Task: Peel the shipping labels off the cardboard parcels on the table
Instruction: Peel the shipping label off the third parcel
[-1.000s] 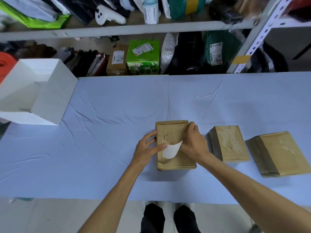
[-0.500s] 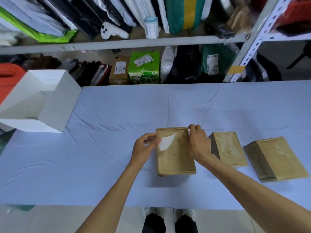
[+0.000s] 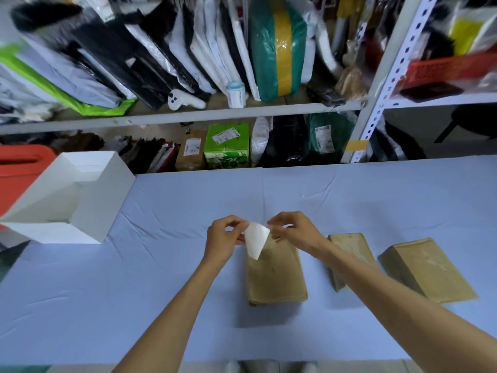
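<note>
Label: the white curled paper shipping label (image 3: 256,239) is off the parcel face. 1 s ago it was only half lifted. It now hangs just above the parcel's far end.
Left hand: the left hand (image 3: 224,238) pinches the label's left edge.
Right hand: the right hand (image 3: 293,230) has left the parcel's far edge and appears to pinch the label's upper right corner.
Parcel: the flat brown cardboard parcel (image 3: 275,278) lies on the light-blue cloth tabletop (image 3: 161,265), top bare.
Other parcels: 2 brown cardboard parcels, 1 adjacent (image 3: 352,249) and 1 at far right (image 3: 425,267), show no label.
Task meaning: peeling looks complete. Disposal remains, probably into the white open box (image 3: 67,195).
</note>
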Demonstrator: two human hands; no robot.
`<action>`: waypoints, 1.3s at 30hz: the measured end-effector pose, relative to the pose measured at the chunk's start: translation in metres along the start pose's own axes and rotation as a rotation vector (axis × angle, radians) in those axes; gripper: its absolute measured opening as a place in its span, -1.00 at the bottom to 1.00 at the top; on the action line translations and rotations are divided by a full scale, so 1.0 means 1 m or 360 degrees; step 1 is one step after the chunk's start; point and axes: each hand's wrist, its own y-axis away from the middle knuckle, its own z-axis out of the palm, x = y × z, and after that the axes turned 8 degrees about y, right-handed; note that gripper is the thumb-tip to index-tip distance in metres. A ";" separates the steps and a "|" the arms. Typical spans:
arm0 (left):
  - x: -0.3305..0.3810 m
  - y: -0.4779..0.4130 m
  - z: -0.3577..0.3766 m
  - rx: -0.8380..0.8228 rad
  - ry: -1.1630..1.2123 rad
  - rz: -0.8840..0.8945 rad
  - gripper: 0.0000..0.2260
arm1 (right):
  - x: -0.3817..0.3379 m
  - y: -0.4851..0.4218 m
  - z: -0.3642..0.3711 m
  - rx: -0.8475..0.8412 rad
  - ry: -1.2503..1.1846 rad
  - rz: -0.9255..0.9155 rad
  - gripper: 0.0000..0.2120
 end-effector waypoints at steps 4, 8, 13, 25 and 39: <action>0.004 0.004 0.005 -0.0022 0.0049 0.0027 -0.94 | 0.000 0.006 0.006 -0.0181 -0.0291 0.0094 -0.79; 0.004 0.008 0.007 0.0071 0.0010 0.0119 -0.91 | -0.006 0.013 0.011 -0.0318 -0.0605 0.0254 -0.64; 0.003 0.013 0.006 0.0208 -0.0039 0.0198 -0.88 | -0.005 0.015 0.014 -0.0186 -0.0704 0.0150 -0.77; 0.013 0.023 -0.004 0.0114 0.0018 -0.0057 -0.86 | -0.011 0.004 0.029 0.0397 -0.0248 -0.0022 -0.91; 0.010 0.022 -0.009 0.0230 -0.0180 -0.0039 -0.90 | -0.029 0.005 0.043 0.0072 -0.0407 -0.0163 -0.79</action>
